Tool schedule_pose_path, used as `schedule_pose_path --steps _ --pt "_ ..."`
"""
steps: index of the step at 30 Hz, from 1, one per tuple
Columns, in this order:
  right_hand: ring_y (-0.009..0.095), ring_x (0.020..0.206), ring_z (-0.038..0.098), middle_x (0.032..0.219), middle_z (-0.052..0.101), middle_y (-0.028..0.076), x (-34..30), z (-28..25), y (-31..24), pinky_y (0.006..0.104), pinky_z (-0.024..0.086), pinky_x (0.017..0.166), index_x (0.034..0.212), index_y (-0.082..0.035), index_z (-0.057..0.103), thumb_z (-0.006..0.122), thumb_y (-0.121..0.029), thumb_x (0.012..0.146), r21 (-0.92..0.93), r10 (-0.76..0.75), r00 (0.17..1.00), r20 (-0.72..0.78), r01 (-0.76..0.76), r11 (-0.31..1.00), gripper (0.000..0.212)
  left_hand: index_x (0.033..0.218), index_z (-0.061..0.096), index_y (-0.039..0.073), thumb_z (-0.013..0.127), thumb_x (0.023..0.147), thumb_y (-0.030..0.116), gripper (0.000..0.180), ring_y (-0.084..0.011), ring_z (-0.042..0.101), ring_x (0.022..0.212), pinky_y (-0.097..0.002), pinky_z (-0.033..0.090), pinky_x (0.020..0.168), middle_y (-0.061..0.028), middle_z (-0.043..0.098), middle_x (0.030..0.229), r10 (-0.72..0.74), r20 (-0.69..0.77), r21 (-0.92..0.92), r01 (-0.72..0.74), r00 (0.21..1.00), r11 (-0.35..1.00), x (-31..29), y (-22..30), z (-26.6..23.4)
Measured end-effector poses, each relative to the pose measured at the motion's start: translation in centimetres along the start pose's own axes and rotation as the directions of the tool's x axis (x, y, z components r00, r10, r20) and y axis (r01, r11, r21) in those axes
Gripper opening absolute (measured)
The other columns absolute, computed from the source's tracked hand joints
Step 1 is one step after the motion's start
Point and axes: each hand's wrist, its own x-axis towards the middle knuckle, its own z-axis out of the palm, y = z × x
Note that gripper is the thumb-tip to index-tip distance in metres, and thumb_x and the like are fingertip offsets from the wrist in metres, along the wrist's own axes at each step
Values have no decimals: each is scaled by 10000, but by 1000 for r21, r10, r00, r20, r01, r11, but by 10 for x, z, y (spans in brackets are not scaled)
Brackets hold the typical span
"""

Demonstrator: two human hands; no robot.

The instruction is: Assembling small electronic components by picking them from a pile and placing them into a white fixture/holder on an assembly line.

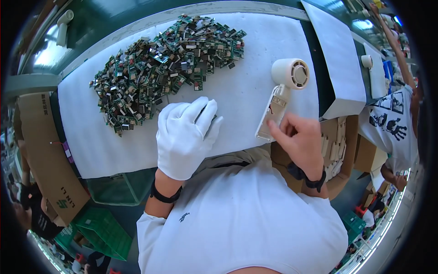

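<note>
My left hand (185,137), in a white glove, is over the table just in front of a heap of small green circuit boards (150,68). Its fingers are curled in, and a small dark bit shows between thumb and fingers, too little to name. A white handheld fan (278,102) lies at the right of the table, its round head away from me. The handle is uncovered, showing its hollow inside and a thin red wire. My bare right hand (301,141) is at the handle's lower end, thumb tip against it, thumb and forefinger apart.
White sheeting covers the table (246,91). A cardboard box (349,150) holding white plastic parts stands by my right arm. Another carton (45,150) and a green crate (102,233) are at the left. A second fan (64,27) lies at the far left. A co-worker (392,118) is at the right.
</note>
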Motion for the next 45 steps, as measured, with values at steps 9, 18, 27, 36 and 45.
schedule_pose_path --steps 9,18,27,36,45 --pt "115 548 506 752 570 17 25 4 -6 270 425 503 1083 -164 766 805 -105 789 -194 -423 840 -341 377 906 302 1132 712 120 781 781 61 363 -228 619 807 -350 501 766 -21 696 987 59 30 71 -61 998 996 7 5 1" --pt "173 609 582 734 547 24 36 -4 3 300 486 548 1079 -184 770 808 -118 767 -387 -662 717 -221 558 734 321 1171 686 136 724 803 42 382 -253 601 639 -375 479 615 -39 639 744 40 149 -601 58 988 797 22 47 25" --pt "171 603 593 719 596 25 46 -7 19 299 480 547 1039 -138 768 803 -112 783 -297 -747 631 -209 687 663 260 1103 708 127 742 809 72 301 -287 594 615 -390 477 582 -71 601 677 34 279 -629 155 960 762 23 48 34" --pt "115 544 549 702 623 29 42 20 8 255 432 499 999 -91 771 806 -91 811 -39 -443 748 -493 490 871 191 1151 710 21 693 941 73 217 -81 645 736 -259 530 668 -46 724 878 -273 492 -720 563 827 406 32 58 20" --pt "88 546 510 678 560 22 39 16 9 250 401 500 1013 -81 772 758 -45 842 5 -440 808 -392 480 877 175 1171 675 -29 686 953 68 238 -97 675 824 -245 557 746 -60 713 1033 -514 492 -770 627 703 119 35 52 26"
